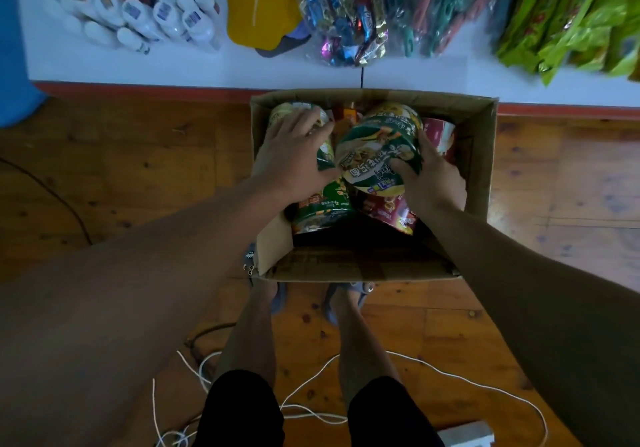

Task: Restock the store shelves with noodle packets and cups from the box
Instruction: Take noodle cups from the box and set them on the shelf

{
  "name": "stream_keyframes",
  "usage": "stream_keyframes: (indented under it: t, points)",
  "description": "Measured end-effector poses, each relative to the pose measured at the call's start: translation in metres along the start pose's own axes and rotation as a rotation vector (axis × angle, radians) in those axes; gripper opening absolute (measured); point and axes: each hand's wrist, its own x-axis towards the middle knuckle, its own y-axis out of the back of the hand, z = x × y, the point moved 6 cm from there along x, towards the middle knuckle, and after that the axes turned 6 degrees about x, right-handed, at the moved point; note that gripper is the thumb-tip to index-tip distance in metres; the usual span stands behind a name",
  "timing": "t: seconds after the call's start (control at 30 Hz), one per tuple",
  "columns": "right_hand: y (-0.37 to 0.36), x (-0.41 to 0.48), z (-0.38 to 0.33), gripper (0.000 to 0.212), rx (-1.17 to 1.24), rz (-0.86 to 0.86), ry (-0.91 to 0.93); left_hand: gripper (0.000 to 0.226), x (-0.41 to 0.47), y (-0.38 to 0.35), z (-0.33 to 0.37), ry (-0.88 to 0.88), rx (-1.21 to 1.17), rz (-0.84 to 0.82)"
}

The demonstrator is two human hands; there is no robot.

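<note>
Clasps one green cup [325, 150] in the left grip [294, 155], a second green cup [377, 145] in the right grip [429, 176], inside the box [485, 155].

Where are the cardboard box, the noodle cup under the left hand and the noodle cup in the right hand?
cardboard box [479, 169], head view, inner face of its right wall.
left noodle cup [326, 154], head view, visible green side.
right noodle cup [375, 138], head view, middle of its printed side.
</note>
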Motion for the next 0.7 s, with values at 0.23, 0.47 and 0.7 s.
stream_keyframes:
  t: [0.23,0.47,0.7]
  points:
    - [0.013,-0.009,0.004,0.062,0.195,-0.002,-0.001,0.028,0.021,0.006,0.027,0.093,-0.209,0.043]
    - [0.044,-0.045,-0.003,0.054,0.271,-0.022,-0.065,0.046,-0.007,0.036,0.032,0.158,-0.608,0.011]
    - [0.09,-0.11,-0.059,0.043,0.408,0.011,-0.094,0.036,-0.057,0.117,0.036,0.123,-0.859,-0.013]
